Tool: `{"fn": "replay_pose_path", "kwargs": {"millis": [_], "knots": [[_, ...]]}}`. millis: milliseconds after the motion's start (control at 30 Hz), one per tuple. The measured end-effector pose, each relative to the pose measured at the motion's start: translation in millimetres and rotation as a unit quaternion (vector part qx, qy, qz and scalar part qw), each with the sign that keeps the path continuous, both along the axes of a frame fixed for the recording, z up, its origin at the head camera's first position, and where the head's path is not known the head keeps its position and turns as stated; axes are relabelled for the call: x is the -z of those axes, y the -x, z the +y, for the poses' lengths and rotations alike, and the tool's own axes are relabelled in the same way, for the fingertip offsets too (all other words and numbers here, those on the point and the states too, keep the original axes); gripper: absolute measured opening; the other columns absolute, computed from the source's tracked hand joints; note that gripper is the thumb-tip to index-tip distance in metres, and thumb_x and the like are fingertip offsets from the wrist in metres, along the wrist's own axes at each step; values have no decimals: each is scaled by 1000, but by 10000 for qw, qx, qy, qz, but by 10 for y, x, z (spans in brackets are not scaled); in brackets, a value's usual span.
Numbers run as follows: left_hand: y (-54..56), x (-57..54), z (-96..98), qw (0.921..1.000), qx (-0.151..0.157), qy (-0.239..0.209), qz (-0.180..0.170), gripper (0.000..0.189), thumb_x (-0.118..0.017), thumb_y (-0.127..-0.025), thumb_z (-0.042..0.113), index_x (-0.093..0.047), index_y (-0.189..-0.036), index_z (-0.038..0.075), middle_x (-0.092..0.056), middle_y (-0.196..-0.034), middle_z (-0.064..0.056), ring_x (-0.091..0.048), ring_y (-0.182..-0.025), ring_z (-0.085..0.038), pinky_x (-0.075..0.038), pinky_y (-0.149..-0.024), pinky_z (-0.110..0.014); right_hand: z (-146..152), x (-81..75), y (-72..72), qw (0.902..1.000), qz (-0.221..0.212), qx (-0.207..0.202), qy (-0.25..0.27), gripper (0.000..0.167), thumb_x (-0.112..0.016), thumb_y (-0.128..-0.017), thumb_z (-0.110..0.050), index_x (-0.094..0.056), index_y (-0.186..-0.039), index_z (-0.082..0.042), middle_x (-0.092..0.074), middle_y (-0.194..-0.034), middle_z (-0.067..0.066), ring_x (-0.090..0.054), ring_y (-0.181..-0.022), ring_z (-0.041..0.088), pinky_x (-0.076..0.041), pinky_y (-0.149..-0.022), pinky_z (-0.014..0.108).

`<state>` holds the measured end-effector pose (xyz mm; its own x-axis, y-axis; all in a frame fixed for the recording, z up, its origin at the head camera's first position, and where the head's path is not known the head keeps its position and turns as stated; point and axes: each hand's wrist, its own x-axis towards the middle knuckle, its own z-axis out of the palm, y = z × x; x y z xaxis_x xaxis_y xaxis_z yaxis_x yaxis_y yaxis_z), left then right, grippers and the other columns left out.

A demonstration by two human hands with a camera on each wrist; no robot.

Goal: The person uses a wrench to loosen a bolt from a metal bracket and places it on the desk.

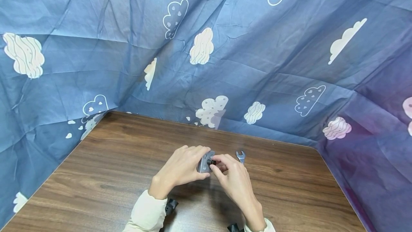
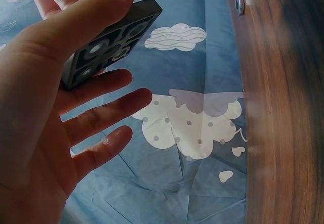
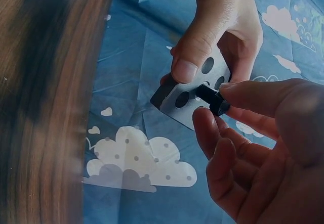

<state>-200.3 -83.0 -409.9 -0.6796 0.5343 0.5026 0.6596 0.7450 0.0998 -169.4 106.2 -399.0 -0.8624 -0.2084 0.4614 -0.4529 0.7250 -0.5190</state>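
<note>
My left hand (image 1: 181, 164) grips a small grey block (image 3: 174, 107) by its edges, thumb on one side and fingers on the other, above the table. Several round holes show in the block's flat face in the right wrist view; its other face, with round recesses, shows in the left wrist view. A black bolt (image 3: 213, 99) stands out from the middle of the block, threaded end toward it. Thumb and index finger of my right hand (image 1: 232, 176) pinch the bolt's head, the other fingers curled beneath.
On the wooden table (image 1: 106, 174), just beyond my right hand, lies an open-ended wrench (image 1: 240, 156), its handle partly hidden by the hand. A blue cloth (image 1: 244, 81) with white clouds hangs along the table's back and sides.
</note>
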Motion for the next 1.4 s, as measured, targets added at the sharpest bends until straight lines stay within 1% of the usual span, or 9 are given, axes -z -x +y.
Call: {"fn": "replay_pose_path", "kwargs": {"millis": [133, 267, 467, 667, 767, 967, 1133, 1400], "knots": [[-2, 1, 0, 10000, 8, -25, 30, 67, -78, -74, 52, -59, -126, 16, -68, -111, 6, -67, -92, -12, -50, -79, -31, -1, -1, -6, 10000, 26, -10, -7, 21, -79, -82, -12, -74, -101, -17, -70, -92, -8, -67, -70, 4, -54, -62, 23], [-4, 3, 0, 10000, 11, -52, 55, 67, -79, -73, 53, -59, -126, 16, -68, -110, 6, -67, -91, -12, -50, -79, -31, -5, -5, -10, 10000, 12, -14, -15, 22, -79, -82, -10, -74, -101, -18, -71, -95, -7, -68, -70, 4, -53, -61, 23], [-1, 2, 3, 10000, -2, -28, 45, 67, -78, -74, 52, -59, -126, 15, -68, -111, 6, -67, -93, -12, -50, -80, -31, -7, -14, -15, 10000, -39, -30, 6, 23, -78, -82, -9, -74, -103, -18, -70, -96, -7, -69, -71, 6, -56, -62, 30], [-4, -1, -2, 10000, 6, -54, 45, 68, -79, -73, 51, -59, -126, 15, -68, -111, 6, -67, -94, -12, -50, -80, -31, 5, -42, -18, 9996, -235, -23, 127, 26, -78, -84, -18, -72, -110, -17, -69, -96, -7, -66, -69, 4, -56, -63, 30], [-2, -4, 1, 10000, 8, -56, 72, 67, -79, -72, 52, -59, -125, 16, -68, -110, 6, -67, -92, -12, -50, -79, -31, 9, -45, -12, 9991, -379, 51, 190, 24, -75, -87, -23, -71, -110, -16, -69, -93, -6, -66, -70, 4, -56, -65, 29], [0, -1, 8, 10000, 1, -25, 67, 67, -79, -73, 53, -60, -125, 16, -68, -109, 6, -67, -91, -12, -50, -79, -31, 19, -33, 0, 9990, -382, 240, -4, 15, -72, -90, -30, -73, -101, -19, -69, -80, -12, -64, -69, 1, -52, -64, 24], [-1, 0, 13, 10000, 1, 1, 44, 68, -79, -73, 53, -60, -126, 15, -68, -109, 6, -67, -92, -12, -50, -80, -31, 19, -21, 4, 9988, -341, 307, -142, 13, -73, -89, -29, -73, -98, -20, -69, -77, -13, -63, -68, 0, -50, -63, 24], [-2, 2, 16, 10000, 23, 4, 22, 68, -79, -73, 54, -60, -126, 15, -68, -110, 6, -67, -92, -12, -50, -81, -31, 17, -27, 4, 9988, -344, 298, -159, 10, -74, -87, -26, -73, -96, -20, -67, -75, -14, -62, -67, -1, -49, -62, 24]]}}
